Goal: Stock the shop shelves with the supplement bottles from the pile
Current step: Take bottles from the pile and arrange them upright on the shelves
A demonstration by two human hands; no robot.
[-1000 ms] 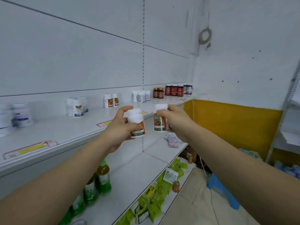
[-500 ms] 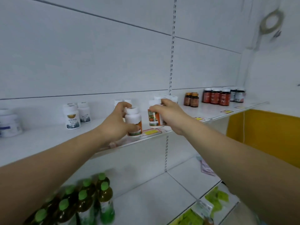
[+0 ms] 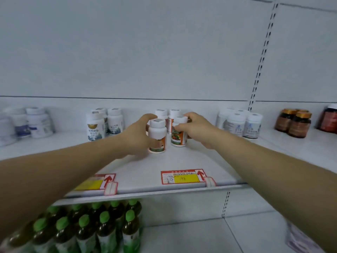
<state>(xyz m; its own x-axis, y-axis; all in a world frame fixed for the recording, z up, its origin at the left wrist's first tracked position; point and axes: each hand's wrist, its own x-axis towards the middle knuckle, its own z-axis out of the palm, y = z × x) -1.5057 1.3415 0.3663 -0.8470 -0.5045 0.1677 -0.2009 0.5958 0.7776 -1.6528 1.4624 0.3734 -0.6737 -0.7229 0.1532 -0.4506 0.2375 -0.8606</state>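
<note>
Two white supplement bottles with orange-and-green labels stand on the white upper shelf. My left hand grips the left bottle around its side. My right hand grips the right bottle, fingers curled behind it and thumb in front. Both bottles sit upright with their bases on the shelf, just in front of two matching bottles at the back.
Groups of white bottles stand along the shelf at the left, far left and right; brown jars are further right. Price tags lie at the shelf's front edge. Green-capped drink bottles fill the shelf below.
Both hands have carried their bottles forward over the shelf edge and set them down on the shelf in front of the matching pair. The view has moved closer to the shelf.
</note>
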